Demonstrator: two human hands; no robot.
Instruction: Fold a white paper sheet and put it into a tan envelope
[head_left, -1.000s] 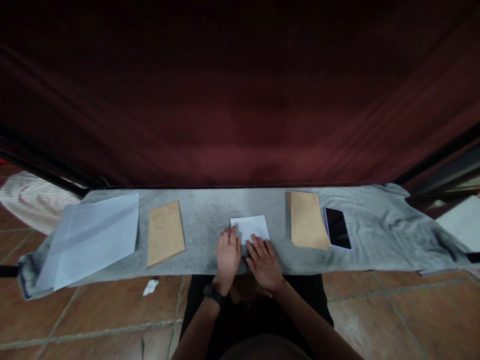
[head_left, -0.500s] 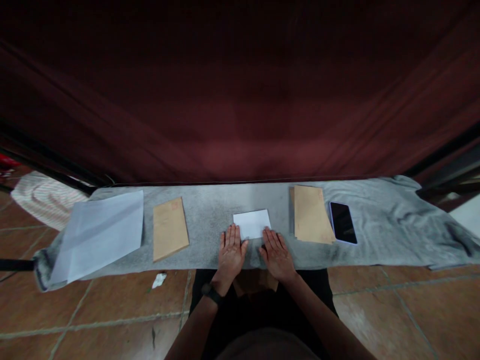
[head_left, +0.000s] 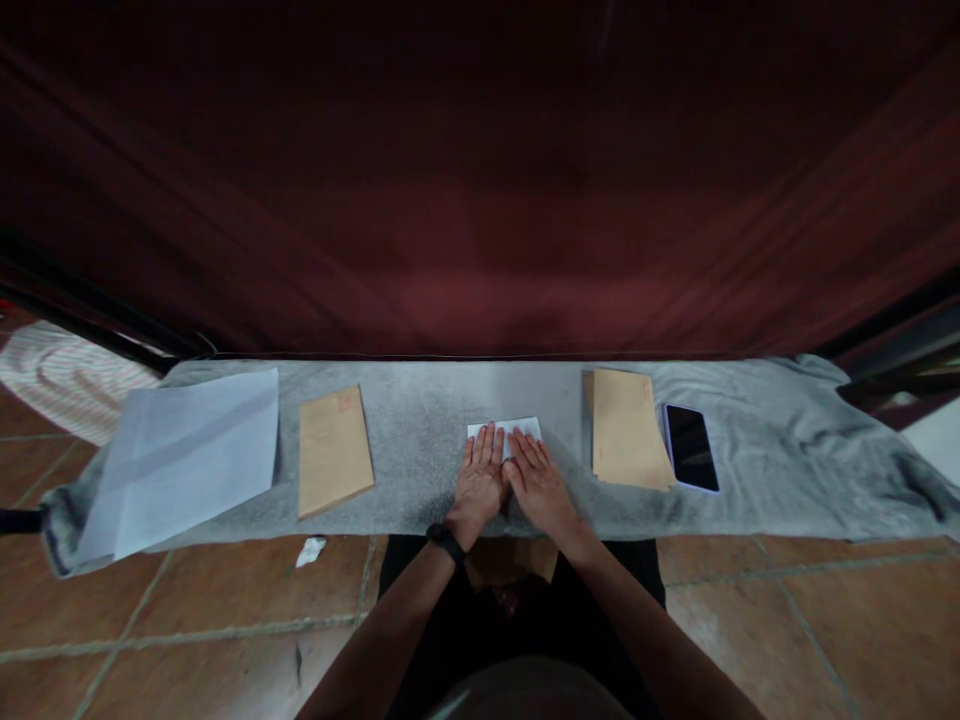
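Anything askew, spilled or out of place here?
A white scrap lies on the floor, looking like litter. The brown envelopes beside the phone are stacked unevenly, and the grey cloth is rumpled at its right end. No spill shows. The left hand and right hand mostly cover the white paper, hiding its condition.

dk red backdrop point(head_left: 480, 220), brn tiled flr point(head_left: 247, 590), dim lt.

The person's left hand point(head_left: 480, 485) and right hand point(head_left: 540, 492) have drawn in toward each other. About 0.5 seconds ago they lay apart at the 2 near corners of the white paper point(head_left: 529, 425); now they rest on it side by side, close together at the thumbs. The fingers reach farther forward, covering most of it and leaving mainly its far edge showing.
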